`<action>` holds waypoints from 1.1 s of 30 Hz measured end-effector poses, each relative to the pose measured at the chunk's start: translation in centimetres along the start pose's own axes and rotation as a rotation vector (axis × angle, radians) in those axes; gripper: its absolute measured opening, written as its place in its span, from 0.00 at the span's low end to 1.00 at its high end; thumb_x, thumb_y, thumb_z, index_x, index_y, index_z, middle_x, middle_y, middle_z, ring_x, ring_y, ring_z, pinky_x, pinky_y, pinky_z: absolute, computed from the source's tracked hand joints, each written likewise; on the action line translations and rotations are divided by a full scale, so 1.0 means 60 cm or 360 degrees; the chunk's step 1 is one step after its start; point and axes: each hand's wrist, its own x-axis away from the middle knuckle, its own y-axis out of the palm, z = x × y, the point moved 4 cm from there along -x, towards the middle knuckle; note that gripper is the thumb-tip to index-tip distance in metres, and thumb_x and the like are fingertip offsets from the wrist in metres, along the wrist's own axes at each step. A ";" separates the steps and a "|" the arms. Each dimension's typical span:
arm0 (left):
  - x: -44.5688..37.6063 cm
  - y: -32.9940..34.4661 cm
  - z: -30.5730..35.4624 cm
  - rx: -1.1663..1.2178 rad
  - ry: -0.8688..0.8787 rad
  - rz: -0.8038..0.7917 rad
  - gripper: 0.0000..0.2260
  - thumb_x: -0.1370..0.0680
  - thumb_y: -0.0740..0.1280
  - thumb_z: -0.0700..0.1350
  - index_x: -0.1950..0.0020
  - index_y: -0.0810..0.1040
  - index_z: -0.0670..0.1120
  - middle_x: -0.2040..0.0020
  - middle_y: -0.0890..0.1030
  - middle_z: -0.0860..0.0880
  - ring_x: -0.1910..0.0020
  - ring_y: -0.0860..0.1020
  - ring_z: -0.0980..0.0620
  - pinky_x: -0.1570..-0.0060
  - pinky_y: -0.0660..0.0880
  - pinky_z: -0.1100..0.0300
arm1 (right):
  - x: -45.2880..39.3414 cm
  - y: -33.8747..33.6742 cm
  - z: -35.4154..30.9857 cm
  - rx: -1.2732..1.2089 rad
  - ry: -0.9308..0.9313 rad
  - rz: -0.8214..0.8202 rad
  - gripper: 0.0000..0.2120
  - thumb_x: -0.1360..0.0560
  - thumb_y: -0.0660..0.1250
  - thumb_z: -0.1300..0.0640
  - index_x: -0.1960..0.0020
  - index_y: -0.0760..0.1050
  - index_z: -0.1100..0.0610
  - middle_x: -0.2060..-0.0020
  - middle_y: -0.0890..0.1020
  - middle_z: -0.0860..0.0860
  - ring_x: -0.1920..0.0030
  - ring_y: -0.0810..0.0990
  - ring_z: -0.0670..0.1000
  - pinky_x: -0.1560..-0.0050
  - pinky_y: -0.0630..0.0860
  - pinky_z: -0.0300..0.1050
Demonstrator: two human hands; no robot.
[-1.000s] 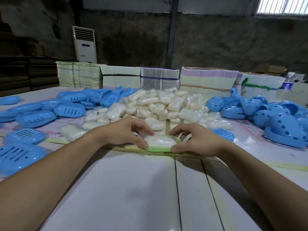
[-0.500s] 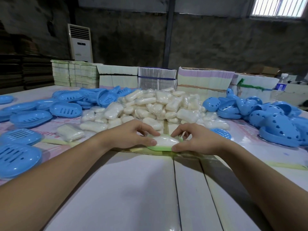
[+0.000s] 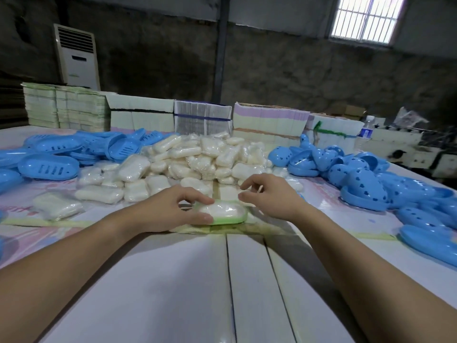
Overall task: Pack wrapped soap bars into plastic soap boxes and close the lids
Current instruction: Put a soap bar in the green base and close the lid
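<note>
In the head view, a wrapped soap bar (image 3: 222, 211) is seen seated in a green soap box base (image 3: 232, 221) on the counter (image 3: 173, 280), just in front of the soap pile (image 3: 197, 159). The base's left end is gripped by the left hand (image 3: 170, 210), thumb at the near rim and fingers curled over the far rim. The right hand (image 3: 268, 196) is held just above the right end, fingers loosely curled, nothing grasped. No lid is yet fitted. The base is best kept pinned while the bar is pressed flat, so a lid can later be seated evenly. Blue lids (image 3: 363, 189) are heaped to the right.
</note>
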 end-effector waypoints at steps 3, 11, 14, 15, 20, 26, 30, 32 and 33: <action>-0.002 0.000 -0.003 -0.0052 0.0027 0.0009 0.18 0.28 0.77 0.51 0.40 0.81 0.61 0.39 0.77 0.63 0.45 0.72 0.78 0.50 0.65 0.83 | -0.009 -0.021 0.024 -0.0021 0.0123 0.0219 0.11 0.27 0.70 0.49 0.46 0.79 0.49 0.59 0.79 0.48 0.61 0.76 0.43 0.61 0.71 0.40; -0.008 0.009 -0.006 0.0024 0.0079 0.0022 0.19 0.32 0.77 0.53 0.41 0.82 0.58 0.38 0.79 0.60 0.42 0.74 0.74 0.48 0.67 0.81 | -0.005 -0.163 0.175 0.0627 0.0726 0.0890 0.24 0.26 0.65 0.47 0.31 0.68 0.47 0.34 0.71 0.54 0.35 0.67 0.60 0.39 0.67 0.58; -0.009 0.010 -0.010 0.0101 0.0112 0.0038 0.21 0.36 0.76 0.57 0.43 0.84 0.60 0.42 0.81 0.62 0.43 0.74 0.74 0.49 0.66 0.82 | 0.029 -0.193 0.251 0.0742 0.1026 0.0993 0.28 0.26 0.67 0.48 0.28 0.65 0.49 0.31 0.67 0.57 0.32 0.63 0.62 0.36 0.63 0.61; -0.010 0.010 -0.011 0.0127 0.0123 0.0035 0.22 0.37 0.76 0.58 0.44 0.84 0.60 0.43 0.82 0.62 0.43 0.75 0.73 0.48 0.67 0.81 | 0.041 -0.195 0.276 0.0698 0.1135 0.0984 0.29 0.26 0.67 0.48 0.27 0.63 0.49 0.30 0.65 0.58 0.31 0.62 0.62 0.35 0.62 0.62; -0.015 0.008 -0.021 0.0161 0.0165 0.0034 0.20 0.38 0.76 0.58 0.47 0.84 0.66 0.42 0.81 0.68 0.39 0.75 0.70 0.43 0.67 0.80 | 0.060 -0.196 0.331 0.0581 0.1386 0.0875 0.31 0.25 0.65 0.45 0.26 0.59 0.49 0.29 0.65 0.59 0.30 0.60 0.63 0.33 0.59 0.65; -0.021 0.006 -0.041 0.0083 0.0241 0.0049 0.20 0.37 0.77 0.57 0.45 0.84 0.66 0.40 0.81 0.67 0.39 0.75 0.71 0.45 0.67 0.81 | 0.050 -0.197 0.326 0.0706 0.1344 0.0968 0.34 0.30 0.70 0.43 0.29 0.61 0.49 0.33 0.70 0.57 0.32 0.63 0.62 0.38 0.63 0.61; -0.025 0.005 -0.056 0.0040 0.0241 0.0033 0.23 0.36 0.79 0.63 0.42 0.83 0.64 0.39 0.80 0.67 0.38 0.75 0.69 0.44 0.69 0.79 | 0.039 -0.200 0.311 0.0767 0.1137 0.1114 0.33 0.31 0.69 0.42 0.30 0.63 0.49 0.37 0.73 0.56 0.36 0.66 0.61 0.42 0.65 0.58; -0.027 0.006 -0.060 0.0016 0.0246 0.0027 0.27 0.38 0.78 0.67 0.40 0.83 0.63 0.37 0.80 0.65 0.38 0.75 0.68 0.42 0.70 0.76 | 0.032 -0.199 0.299 0.0781 0.1013 0.1163 0.34 0.31 0.68 0.41 0.29 0.63 0.49 0.38 0.74 0.54 0.38 0.67 0.59 0.43 0.65 0.56; -0.027 0.006 -0.060 0.0019 0.0246 0.0031 0.27 0.37 0.78 0.67 0.41 0.83 0.62 0.37 0.80 0.63 0.38 0.76 0.68 0.42 0.71 0.76 | 0.028 -0.198 0.291 0.0761 0.0943 0.1173 0.35 0.31 0.68 0.41 0.28 0.63 0.49 0.38 0.74 0.54 0.38 0.67 0.59 0.43 0.66 0.56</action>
